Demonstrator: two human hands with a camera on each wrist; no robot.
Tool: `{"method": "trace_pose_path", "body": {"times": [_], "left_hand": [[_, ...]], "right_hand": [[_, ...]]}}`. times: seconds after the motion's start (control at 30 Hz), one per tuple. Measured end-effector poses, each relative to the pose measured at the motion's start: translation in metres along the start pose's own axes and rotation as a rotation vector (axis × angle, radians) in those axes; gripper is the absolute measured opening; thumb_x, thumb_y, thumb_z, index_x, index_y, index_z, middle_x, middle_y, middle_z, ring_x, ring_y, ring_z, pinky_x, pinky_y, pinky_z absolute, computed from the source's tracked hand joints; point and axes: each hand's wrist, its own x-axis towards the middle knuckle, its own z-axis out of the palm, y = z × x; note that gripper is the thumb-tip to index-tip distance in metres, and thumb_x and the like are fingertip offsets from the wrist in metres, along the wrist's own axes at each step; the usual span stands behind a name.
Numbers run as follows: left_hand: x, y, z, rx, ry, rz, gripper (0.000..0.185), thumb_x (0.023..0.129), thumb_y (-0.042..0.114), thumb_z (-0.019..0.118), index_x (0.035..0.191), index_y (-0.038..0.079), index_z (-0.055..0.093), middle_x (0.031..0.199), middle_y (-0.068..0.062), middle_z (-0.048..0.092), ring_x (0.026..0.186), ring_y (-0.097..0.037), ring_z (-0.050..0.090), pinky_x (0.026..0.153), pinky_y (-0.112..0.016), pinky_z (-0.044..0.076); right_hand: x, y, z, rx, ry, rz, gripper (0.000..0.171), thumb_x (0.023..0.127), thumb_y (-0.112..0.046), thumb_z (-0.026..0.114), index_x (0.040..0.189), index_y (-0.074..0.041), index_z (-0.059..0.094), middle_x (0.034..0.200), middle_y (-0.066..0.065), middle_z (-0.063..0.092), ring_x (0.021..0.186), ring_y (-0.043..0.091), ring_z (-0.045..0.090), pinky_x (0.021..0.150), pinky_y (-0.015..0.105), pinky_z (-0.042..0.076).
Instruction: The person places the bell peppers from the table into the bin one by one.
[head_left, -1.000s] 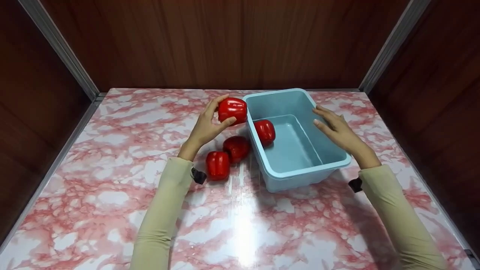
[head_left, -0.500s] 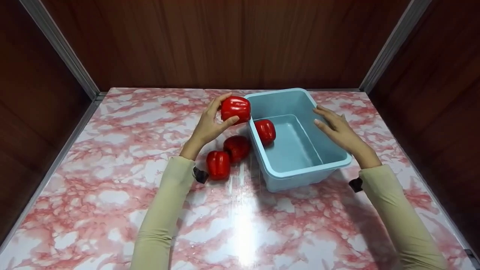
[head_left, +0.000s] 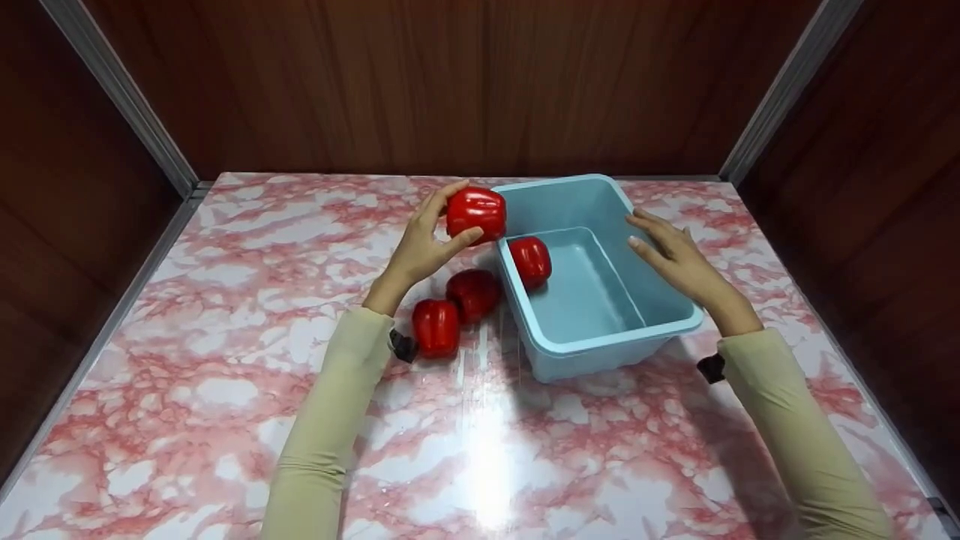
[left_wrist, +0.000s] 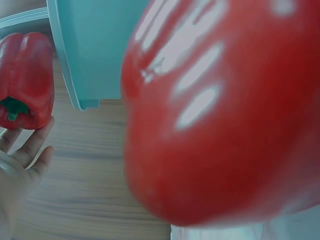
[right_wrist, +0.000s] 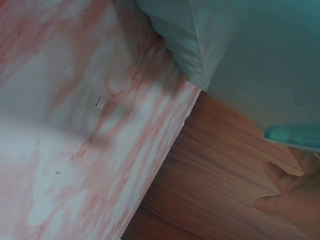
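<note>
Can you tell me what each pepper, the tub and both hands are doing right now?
Held pepper: lifted, over tub's left rim.
Pepper in tub: lying inside.
Two table peppers: resting beside tub.
Tub: upright.
Left hand: gripping pepper.
Right hand: open, on right rim.

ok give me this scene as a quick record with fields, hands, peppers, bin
left hand: left hand holds a red pepper raised by the bin's left rim
right hand: right hand rests with straight fingers on the bin's right rim
bin: light blue bin on the marble table
peppers in bin: one
peppers on table: two, left of the bin
</note>
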Motion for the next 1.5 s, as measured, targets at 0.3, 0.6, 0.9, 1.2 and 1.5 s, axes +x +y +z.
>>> {"method": "trace_pose_path", "body": {"times": [0.3,0.6,0.9,1.2,1.5], "left_hand": [[0.002,0.003,0.001,-0.016,-0.006,-0.012,0.065,0.082,0.029,0.068,0.138,0.013,0.039,0.134,-0.005,0.046,0.119,-0.015,0.046,0.099,-0.034,0.042],[0.006,0.007,0.004,-0.033,-0.003,0.014,0.064,0.082,0.027,0.068,0.138,0.014,0.039,0.133,-0.004,0.046,0.117,-0.012,0.046,0.097,-0.028,0.043],[0.006,0.009,0.005,-0.034,0.001,0.038,0.064,0.082,0.024,0.068,0.138,0.011,0.039,0.132,-0.006,0.047,0.117,-0.014,0.047,0.096,-0.028,0.044],[0.008,0.010,0.007,-0.050,-0.018,0.006,0.066,0.081,0.027,0.069,0.138,0.015,0.038,0.133,-0.004,0.046,0.120,-0.012,0.045,0.096,-0.026,0.044],[0.009,0.014,0.008,-0.038,-0.021,-0.001,0.067,0.081,0.028,0.070,0.139,0.016,0.038,0.134,-0.003,0.046,0.120,-0.012,0.045,0.095,-0.027,0.045]], "right_hand": [[0.001,0.000,0.001,-0.005,0.000,0.001,0.051,0.096,-0.041,0.046,0.142,-0.019,0.039,0.152,0.008,0.023,0.141,0.033,0.013,0.109,0.056,-0.013],[0.001,-0.001,0.000,0.001,0.001,-0.001,0.051,0.096,-0.040,0.046,0.142,-0.019,0.038,0.152,0.007,0.023,0.141,0.031,0.013,0.109,0.054,-0.014],[0.001,-0.001,-0.001,0.002,-0.007,0.009,0.051,0.096,-0.040,0.045,0.142,-0.019,0.038,0.153,0.008,0.022,0.141,0.032,0.012,0.108,0.056,-0.014],[0.000,-0.001,-0.001,0.009,-0.009,0.014,0.051,0.097,-0.040,0.045,0.143,-0.019,0.037,0.153,0.007,0.022,0.141,0.032,0.012,0.108,0.055,-0.016],[0.000,0.000,-0.001,0.008,-0.011,0.014,0.052,0.097,-0.040,0.044,0.143,-0.018,0.037,0.153,0.008,0.021,0.141,0.033,0.012,0.107,0.056,-0.016]]}}
